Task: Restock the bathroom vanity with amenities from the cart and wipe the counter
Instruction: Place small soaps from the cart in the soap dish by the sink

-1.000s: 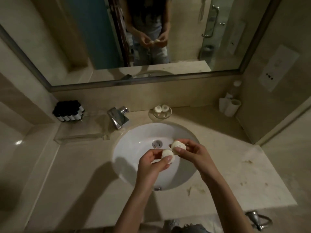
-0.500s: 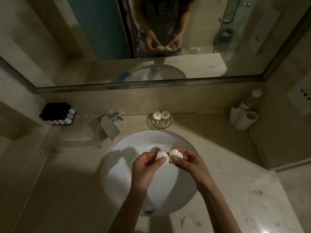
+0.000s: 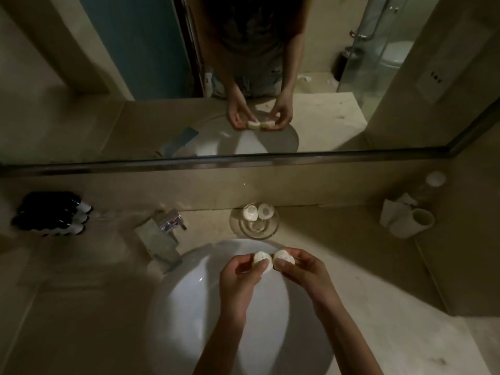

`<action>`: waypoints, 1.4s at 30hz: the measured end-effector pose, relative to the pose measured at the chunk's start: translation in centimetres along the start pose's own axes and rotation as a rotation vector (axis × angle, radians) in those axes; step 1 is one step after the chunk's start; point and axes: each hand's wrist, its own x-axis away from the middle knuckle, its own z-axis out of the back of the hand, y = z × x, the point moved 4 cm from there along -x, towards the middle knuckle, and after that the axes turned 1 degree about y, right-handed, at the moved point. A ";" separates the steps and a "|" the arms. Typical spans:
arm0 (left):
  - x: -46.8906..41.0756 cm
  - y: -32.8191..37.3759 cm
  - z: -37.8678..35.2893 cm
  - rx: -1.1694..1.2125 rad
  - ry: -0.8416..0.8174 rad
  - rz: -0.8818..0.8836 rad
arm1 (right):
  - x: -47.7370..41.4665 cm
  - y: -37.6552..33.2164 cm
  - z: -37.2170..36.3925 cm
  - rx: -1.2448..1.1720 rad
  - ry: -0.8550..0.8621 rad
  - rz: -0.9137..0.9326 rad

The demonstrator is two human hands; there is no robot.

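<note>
Over the white sink basin (image 3: 189, 307) I hold two small round white soaps side by side. My left hand (image 3: 238, 282) pinches the left soap (image 3: 262, 259) between thumb and fingers. My right hand (image 3: 305, 272) pinches the right soap (image 3: 282, 259) the same way. The two soaps touch or nearly touch. Behind the basin, a clear glass dish (image 3: 254, 224) on the beige counter (image 3: 351, 266) holds two more round soaps at its far side.
A chrome faucet (image 3: 165, 236) stands left of the basin. Several dark small bottles with white caps (image 3: 51, 215) lie stacked at the far left. White cups (image 3: 414, 223) and a bottle (image 3: 433, 182) sit in the right corner. The mirror (image 3: 135, 77) runs along the back wall.
The camera has dipped and moved closer to the counter. Both hands brought the two soaps level and together above the basin.
</note>
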 end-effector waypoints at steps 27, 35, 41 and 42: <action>-11.2 0.2 -2.7 -0.531 0.185 -0.341 | -11.0 0.3 -3.5 1.041 0.379 0.277; -10.8 -0.5 -2.5 -0.561 0.110 -0.359 | -10.3 0.3 -3.0 1.137 0.325 0.202; -10.5 -1.2 -2.1 -0.559 0.088 -0.479 | -10.0 0.5 -2.1 1.107 0.295 0.194; -10.5 -1.3 -2.1 -0.554 0.091 -0.492 | -10.1 0.6 -2.0 1.107 0.302 0.195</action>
